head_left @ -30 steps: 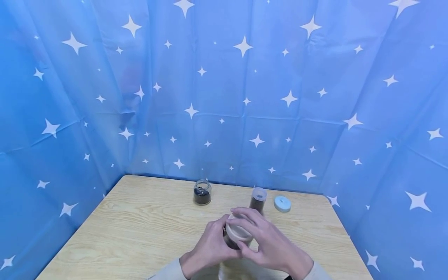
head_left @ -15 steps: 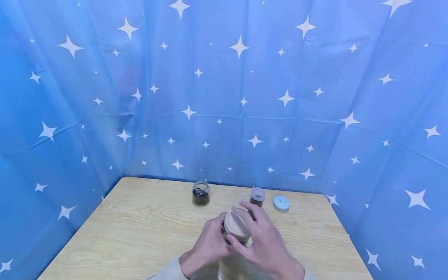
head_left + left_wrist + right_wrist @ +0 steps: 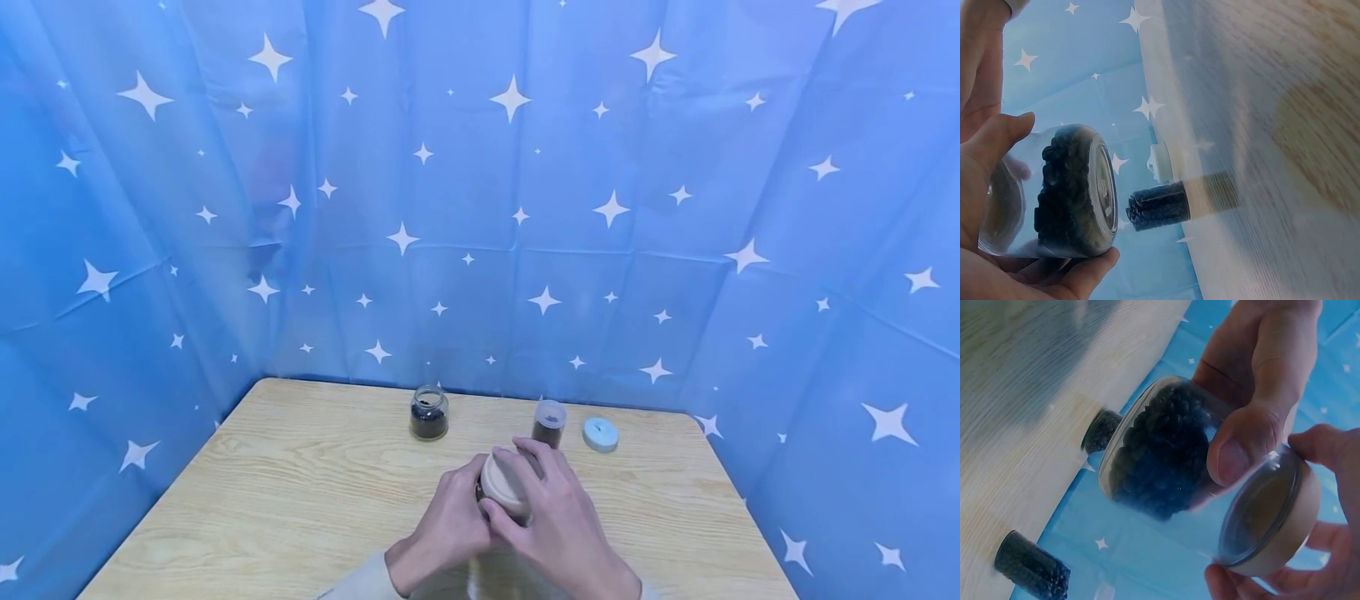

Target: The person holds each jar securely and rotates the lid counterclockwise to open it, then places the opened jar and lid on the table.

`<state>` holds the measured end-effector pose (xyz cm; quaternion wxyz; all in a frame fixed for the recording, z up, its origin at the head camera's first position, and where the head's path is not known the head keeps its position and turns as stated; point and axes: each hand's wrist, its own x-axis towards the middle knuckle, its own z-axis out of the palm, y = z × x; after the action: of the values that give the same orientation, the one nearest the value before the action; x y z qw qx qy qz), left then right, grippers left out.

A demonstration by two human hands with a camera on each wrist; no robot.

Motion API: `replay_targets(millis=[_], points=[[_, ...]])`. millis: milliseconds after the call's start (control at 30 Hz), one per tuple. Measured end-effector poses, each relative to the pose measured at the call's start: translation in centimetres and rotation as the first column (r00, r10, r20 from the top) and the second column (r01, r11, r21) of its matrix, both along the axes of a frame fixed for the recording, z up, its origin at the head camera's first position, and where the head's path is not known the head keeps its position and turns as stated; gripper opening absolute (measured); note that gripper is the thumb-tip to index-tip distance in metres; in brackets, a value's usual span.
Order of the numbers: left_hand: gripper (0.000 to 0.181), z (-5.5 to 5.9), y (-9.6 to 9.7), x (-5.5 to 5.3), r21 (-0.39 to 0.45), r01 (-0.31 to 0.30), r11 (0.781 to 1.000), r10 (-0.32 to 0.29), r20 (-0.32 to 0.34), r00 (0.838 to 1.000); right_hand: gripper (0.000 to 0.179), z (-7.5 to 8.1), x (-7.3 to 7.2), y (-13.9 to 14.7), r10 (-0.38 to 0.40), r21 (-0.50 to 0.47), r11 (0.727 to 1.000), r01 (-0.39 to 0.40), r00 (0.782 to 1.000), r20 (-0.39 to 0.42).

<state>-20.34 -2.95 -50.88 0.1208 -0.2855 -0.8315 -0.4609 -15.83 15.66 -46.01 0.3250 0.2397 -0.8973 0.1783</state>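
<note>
My left hand grips a clear jar around its side. Dark bean-like pieces fill the lower part of the jar, and its upper part shows through as bare. At the jar's mouth sits a round beige lid with a clear rim. My right hand holds this lid, its thumb on the near side and its fingers curled over the far side. In the right wrist view, the lid lies right at the mouth, close to the left thumb. From the head view the jar is mostly hidden by both hands.
An uncapped glass jar with dark contents stands near the wooden table's back edge. Just beyond my right hand is a slim clear container holding dark pieces. A light blue lid lies to its right. A starry blue curtain surrounds the table.
My right hand has shifted slightly left and its fingers have turned around the lid, with the thumb moving to the lid's near left side. The left hand keeps its grip on the jar.
</note>
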Motion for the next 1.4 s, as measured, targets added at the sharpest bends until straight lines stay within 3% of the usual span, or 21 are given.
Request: replay_targets(millis=[333, 667, 1133, 1267, 1400], points=[[0.069, -0.1, 0.1, -0.1, -0.001, 0.004, 1.000, -0.004, 0.007, 1.000, 0.064, -0.2, 0.0, 0.1, -0.005, -0.011, 1.000, 0.005, 1.000, 0.009], [0.070, -0.1, 0.2, 0.0, -0.003, 0.009, 1.000, -0.009, 0.077, 0.997, 0.062, -0.5, -0.4, 0.4, 0.009, -0.020, 1.000, -0.008, 1.000, 0.020], [0.075, -0.2, -0.1, -0.4, 0.015, 0.027, 1.000, -0.028, 0.099, 0.995, 0.061, -0.3, -1.0, 0.3, 0.037, -0.021, 0.999, -0.036, 0.999, 0.024], [0.073, -0.2, -0.3, -0.4, 0.021, 0.039, 0.999, -0.041, 0.095, 0.995, 0.061, -0.2, -1.2, 0.6, 0.076, -0.027, 0.997, -0.075, 0.997, 0.030], [0.072, -0.2, -0.4, -0.4, 0.026, 0.049, 0.998, -0.051, 0.099, 0.994, 0.063, 0.2, -1.7, 1.5, 0.181, -0.007, 0.983, -0.181, 0.982, 0.047]])
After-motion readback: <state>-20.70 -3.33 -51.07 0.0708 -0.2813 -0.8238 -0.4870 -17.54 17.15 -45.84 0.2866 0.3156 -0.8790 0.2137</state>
